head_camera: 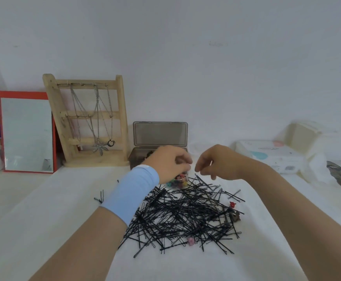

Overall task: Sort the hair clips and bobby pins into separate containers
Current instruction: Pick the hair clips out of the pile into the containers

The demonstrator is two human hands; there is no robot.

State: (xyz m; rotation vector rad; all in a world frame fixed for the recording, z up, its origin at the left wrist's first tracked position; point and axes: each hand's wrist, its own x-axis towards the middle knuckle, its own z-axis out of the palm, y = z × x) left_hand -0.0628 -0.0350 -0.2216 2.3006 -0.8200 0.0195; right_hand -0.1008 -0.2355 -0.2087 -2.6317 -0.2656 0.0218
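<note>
Left hand (168,162), pale blue band at the wrist: fingers curled down over the top of a small clear container (180,180) holding coloured hair clips. Right hand (216,162) just beside it, thumb and forefinger drawn together; whether they pinch anything, cannot tell.

Bobby pins (186,216): black heap near side of both hands, flat, criss-crossed, long axes in every direction. Two stray pins (100,197) left of the heap, running roughly near-to-far. Loose at the heap's edges: red clip (233,204), brown clip (236,217), pink clip (190,241).

Surface: white table (54,220). Far side, against a white wall: smoky box (137,158) with lid up, wooden necklace stand (64,126), red-framed mirror (26,132), tissue pack (267,155).
</note>
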